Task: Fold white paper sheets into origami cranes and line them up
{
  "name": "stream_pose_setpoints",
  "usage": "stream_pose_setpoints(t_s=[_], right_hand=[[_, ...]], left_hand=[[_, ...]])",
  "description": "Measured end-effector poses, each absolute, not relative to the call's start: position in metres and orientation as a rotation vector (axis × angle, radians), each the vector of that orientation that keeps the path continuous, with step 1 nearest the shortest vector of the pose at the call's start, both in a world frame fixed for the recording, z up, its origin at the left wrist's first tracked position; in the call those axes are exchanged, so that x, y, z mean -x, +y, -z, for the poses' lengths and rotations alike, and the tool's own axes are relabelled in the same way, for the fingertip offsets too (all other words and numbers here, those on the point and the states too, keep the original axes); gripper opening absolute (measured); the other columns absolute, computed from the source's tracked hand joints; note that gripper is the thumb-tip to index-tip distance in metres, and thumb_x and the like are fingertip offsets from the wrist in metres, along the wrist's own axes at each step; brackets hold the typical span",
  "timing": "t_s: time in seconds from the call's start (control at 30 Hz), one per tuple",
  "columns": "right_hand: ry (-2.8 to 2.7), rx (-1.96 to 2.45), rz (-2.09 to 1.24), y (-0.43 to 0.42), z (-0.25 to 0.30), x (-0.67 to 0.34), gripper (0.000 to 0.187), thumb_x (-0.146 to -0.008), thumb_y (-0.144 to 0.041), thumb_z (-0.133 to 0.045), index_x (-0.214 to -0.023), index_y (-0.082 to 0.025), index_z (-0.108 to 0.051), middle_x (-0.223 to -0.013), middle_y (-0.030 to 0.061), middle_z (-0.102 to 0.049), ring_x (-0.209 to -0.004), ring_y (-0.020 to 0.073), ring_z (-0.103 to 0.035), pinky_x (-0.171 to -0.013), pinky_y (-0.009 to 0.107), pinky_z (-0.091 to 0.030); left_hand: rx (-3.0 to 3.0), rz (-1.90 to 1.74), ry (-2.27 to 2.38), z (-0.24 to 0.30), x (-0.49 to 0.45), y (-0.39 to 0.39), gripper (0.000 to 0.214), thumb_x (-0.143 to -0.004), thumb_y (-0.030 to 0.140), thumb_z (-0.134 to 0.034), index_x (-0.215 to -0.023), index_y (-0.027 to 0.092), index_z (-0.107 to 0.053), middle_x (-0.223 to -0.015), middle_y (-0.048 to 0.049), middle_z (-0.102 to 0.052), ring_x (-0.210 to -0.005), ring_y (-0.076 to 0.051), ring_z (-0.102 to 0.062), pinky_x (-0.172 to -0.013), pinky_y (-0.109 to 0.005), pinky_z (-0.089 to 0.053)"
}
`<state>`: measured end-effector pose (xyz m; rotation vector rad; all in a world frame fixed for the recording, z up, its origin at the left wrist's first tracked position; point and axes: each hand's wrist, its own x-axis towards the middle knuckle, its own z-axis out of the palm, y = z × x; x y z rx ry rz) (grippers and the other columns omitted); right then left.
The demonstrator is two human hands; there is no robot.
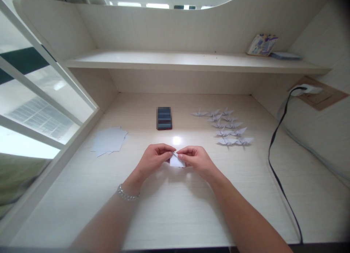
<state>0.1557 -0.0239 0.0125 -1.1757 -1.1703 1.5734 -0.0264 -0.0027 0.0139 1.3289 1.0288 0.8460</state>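
Observation:
A small folded piece of white paper (pixel 177 162) is pinched between my two hands above the middle of the desk. My left hand (pixel 156 156), with a silver chain bracelet (pixel 127 195) on its wrist, grips the paper's left upper edge with thumb and fingers. From the other side my right hand (pixel 195 157) holds the upper right edge, its thumb pressed on the front. The fingertips behind the paper are partly hidden. Several folded white paper cranes (pixel 228 133) stand in rows to the right. Loose white paper sheets (pixel 109 140) lie in an overlapping pile on the left.
A dark phone-like rectangle (pixel 164 118), its face blurred, lies beyond my hands. Along the right side a black cable (pixel 273 165) runs from a wall socket (pixel 318 93) to the front edge. A shelf (pixel 175 59) spans the back, with a small colourful packet (pixel 262 45) on it.

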Motion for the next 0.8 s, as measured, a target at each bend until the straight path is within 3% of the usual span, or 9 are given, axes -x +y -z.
stream_pose_setpoints(t_s=[0.43,0.67,0.8], right_hand=[[-1.216,1.178,-1.329,-0.027,-0.01,-0.147,0.017,-0.069,-0.028,-0.069,-0.081,-0.016,-0.071,-0.075,0.0048,-0.071,-0.064,0.015,-0.062,-0.056,0.025,-0.047],[-1.314,1.163,-1.217,-0.032,-0.009,-0.145,0.016,-0.075,-0.028,-0.065,-0.085,-0.017,-0.071,-0.084,0.0062,-0.072,-0.076,0.0182,-0.066,-0.067,0.027,-0.05],[-1.324,1.165,-1.237,-0.031,-0.01,-0.144,0.014,-0.074,-0.027,-0.066,-0.084,-0.018,-0.071,-0.082,0.0051,-0.072,-0.074,0.0176,-0.065,-0.065,0.027,-0.05]], left_hand=[[-1.16,-1.086,0.995,-0.011,0.018,-0.005,0.017,-0.076,0.026,-0.063,-0.089,0.015,-0.067,-0.084,-0.0062,-0.067,-0.073,-0.015,-0.062,-0.067,-0.027,-0.051],[-1.148,-1.147,1.032,-0.012,0.016,-0.008,0.027,-0.065,0.022,-0.074,-0.089,0.013,-0.066,-0.081,-0.0063,-0.068,-0.075,-0.015,-0.062,-0.068,-0.024,-0.05],[-1.126,-1.137,1.034,-0.01,0.017,-0.007,0.027,-0.064,0.022,-0.075,-0.088,0.013,-0.066,-0.077,-0.0059,-0.069,-0.072,-0.015,-0.063,-0.065,-0.024,-0.049]])
